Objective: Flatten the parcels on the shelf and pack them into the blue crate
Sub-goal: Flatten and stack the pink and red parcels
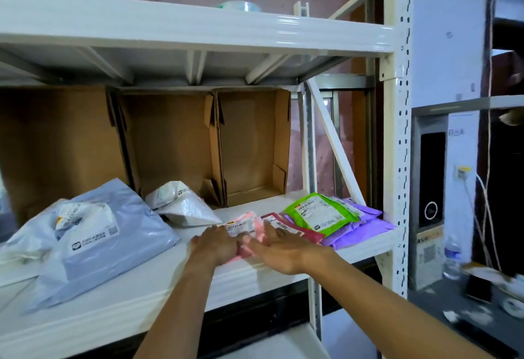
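A pink parcel (246, 224) with a white label lies at the front edge of the white shelf (147, 290). My left hand (217, 243) lies on its left part, fingers laid flat over it. My right hand (276, 249) presses its right side with straight fingers. To the right lie a dark red parcel (300, 232), a green parcel (321, 211) and purple parcels (363, 226), overlapping. On the left sit a large blue-grey parcel (113, 242) and a crumpled white parcel (184, 205). No blue crate is in view.
Open brown cardboard boxes (173, 143) stand along the back of the shelf. An upper shelf (198, 29) hangs overhead with a tape roll (241, 6) on it. A white perforated post (397, 160) bounds the right side. A water bottle (452, 256) stands beyond it.
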`<state>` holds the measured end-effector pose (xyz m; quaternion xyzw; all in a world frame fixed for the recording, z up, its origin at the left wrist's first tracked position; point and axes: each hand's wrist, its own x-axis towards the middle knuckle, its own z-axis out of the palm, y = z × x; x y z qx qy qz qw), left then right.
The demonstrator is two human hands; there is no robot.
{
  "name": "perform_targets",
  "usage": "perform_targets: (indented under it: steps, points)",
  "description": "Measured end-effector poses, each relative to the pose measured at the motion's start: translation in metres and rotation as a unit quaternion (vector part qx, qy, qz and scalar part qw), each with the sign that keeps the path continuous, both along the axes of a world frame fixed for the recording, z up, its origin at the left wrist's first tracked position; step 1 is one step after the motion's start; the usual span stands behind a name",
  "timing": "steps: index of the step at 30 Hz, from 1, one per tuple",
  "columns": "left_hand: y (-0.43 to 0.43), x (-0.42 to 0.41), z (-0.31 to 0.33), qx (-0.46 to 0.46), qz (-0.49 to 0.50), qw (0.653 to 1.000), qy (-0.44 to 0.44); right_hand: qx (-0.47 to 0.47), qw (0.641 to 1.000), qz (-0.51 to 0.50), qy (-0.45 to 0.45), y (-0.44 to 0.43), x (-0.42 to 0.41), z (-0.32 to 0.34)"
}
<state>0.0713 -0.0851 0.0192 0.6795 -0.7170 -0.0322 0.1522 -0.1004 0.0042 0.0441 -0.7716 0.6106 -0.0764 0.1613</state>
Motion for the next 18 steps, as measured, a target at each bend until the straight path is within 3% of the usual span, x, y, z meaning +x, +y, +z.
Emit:
perform_targets:
  steps: [5, 9, 12, 18]
  points:
    - [-0.002, 0.001, 0.001, -0.007, 0.013, 0.999, 0.030, -0.055, 0.997, -0.036, -0.029, -0.011, 0.004, 0.000]
    - [-0.003, 0.002, 0.002, 0.000, 0.025, 0.998, 0.057, -0.027, 0.980, -0.121, -0.154, -0.036, 0.016, 0.002]
    - [0.000, 0.002, 0.004, 0.001, 0.026, 0.998, 0.056, 0.003, 0.964, -0.119, -0.239, -0.040, 0.023, 0.010]
    - [0.006, 0.002, 0.007, 0.006, 0.023, 0.998, 0.062, -0.034, 0.974, -0.104, -0.198, -0.029, 0.018, 0.023]
